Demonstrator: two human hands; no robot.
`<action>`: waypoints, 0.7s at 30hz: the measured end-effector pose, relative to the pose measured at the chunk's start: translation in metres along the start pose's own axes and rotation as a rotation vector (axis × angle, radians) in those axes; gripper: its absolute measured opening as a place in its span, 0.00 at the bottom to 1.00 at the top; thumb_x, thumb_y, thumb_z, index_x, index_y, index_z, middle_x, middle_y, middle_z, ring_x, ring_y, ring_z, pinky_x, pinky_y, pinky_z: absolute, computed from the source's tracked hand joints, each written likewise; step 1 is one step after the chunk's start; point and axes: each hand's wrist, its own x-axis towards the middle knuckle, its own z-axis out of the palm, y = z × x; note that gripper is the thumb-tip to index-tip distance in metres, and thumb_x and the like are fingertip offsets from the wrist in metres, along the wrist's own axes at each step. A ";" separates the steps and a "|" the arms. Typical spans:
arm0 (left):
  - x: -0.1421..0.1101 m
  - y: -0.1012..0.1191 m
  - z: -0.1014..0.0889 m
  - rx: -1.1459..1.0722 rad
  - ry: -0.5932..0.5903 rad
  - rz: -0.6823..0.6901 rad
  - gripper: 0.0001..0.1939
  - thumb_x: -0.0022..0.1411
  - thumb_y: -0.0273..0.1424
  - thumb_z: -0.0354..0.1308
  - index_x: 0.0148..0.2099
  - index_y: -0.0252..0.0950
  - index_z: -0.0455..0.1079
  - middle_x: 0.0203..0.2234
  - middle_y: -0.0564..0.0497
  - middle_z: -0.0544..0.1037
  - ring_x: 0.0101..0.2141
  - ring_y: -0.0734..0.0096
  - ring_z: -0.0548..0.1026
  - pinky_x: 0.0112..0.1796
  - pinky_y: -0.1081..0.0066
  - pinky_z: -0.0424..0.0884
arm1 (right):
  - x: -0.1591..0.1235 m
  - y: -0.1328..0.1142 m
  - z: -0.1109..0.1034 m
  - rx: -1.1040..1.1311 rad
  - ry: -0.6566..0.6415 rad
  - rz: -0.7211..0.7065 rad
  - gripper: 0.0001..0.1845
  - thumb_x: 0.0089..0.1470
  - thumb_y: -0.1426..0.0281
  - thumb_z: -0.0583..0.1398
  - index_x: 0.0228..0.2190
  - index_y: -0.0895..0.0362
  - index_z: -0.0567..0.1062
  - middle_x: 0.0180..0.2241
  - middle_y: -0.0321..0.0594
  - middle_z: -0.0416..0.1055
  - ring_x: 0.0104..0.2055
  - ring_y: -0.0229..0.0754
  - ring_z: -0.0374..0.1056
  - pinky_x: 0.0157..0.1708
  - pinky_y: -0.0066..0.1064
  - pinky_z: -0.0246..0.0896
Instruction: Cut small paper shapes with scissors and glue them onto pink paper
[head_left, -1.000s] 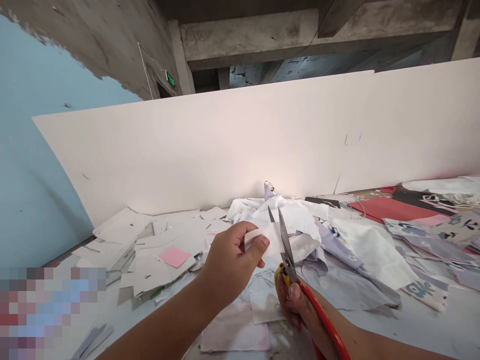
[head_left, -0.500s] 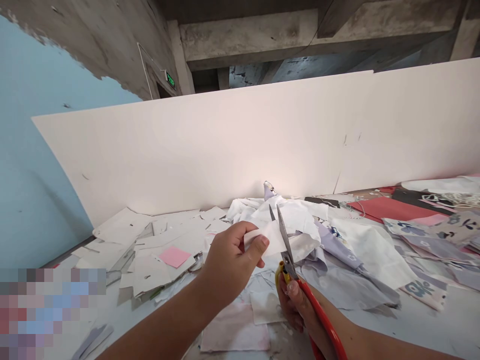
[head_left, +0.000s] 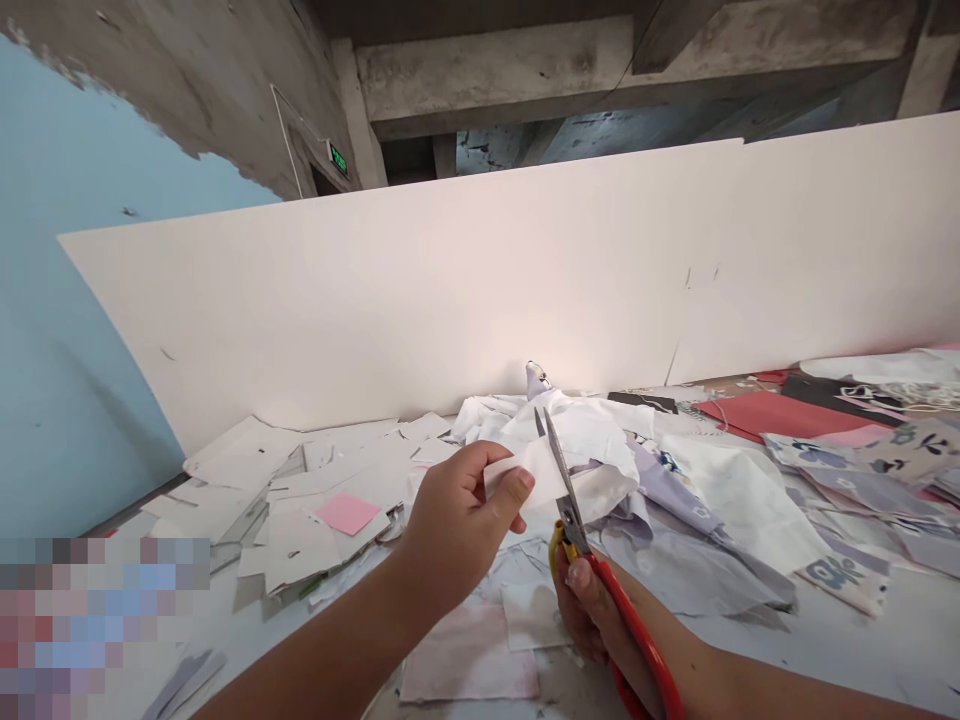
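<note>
My left hand [head_left: 469,510] pinches a small white piece of fabric or paper [head_left: 544,468] between thumb and fingers. Its right edge lies at the blades of the scissors [head_left: 568,490], which point up and away. My right hand [head_left: 592,610] is wrapped around their red and yellow handles, with the blades slightly parted. Behind the blades is a heap of white cloth [head_left: 592,430]. Beneath my hands lie a pale pink square [head_left: 469,655] and a white square [head_left: 532,615].
White card pieces [head_left: 322,520] with a pink slip [head_left: 348,513] lie left. Lilac cloth [head_left: 671,490], floral pieces [head_left: 847,580] and red sheets [head_left: 787,420] lie right. A tall white panel [head_left: 450,300] stands at the back; a blue wall [head_left: 75,350] is on the left.
The scissor blades have drawn closer together at the white piece's edge. My right hand and the handles have shifted slightly left. My left hand keeps its pinch.
</note>
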 end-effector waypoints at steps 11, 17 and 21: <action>0.001 -0.004 -0.002 0.005 0.015 0.023 0.13 0.54 0.43 0.53 0.34 0.39 0.67 0.15 0.56 0.70 0.19 0.74 0.68 0.17 0.79 0.60 | 0.001 0.003 0.000 0.068 0.018 0.007 0.30 0.45 0.39 0.43 0.22 0.54 0.57 0.14 0.28 0.52 0.17 0.33 0.49 0.19 0.28 0.47; -0.001 0.002 -0.003 0.008 -0.006 0.007 0.12 0.54 0.42 0.53 0.32 0.38 0.66 0.15 0.56 0.69 0.20 0.73 0.69 0.17 0.78 0.61 | 0.002 0.007 0.003 0.142 0.028 0.038 0.29 0.45 0.39 0.45 0.23 0.53 0.56 0.13 0.27 0.52 0.15 0.32 0.50 0.16 0.26 0.45; -0.001 0.006 -0.004 0.015 -0.017 -0.009 0.12 0.54 0.41 0.54 0.32 0.38 0.66 0.16 0.55 0.70 0.20 0.72 0.70 0.17 0.78 0.61 | 0.003 0.004 0.003 0.153 0.012 0.046 0.28 0.45 0.40 0.46 0.20 0.53 0.56 0.11 0.27 0.52 0.14 0.34 0.54 0.17 0.27 0.48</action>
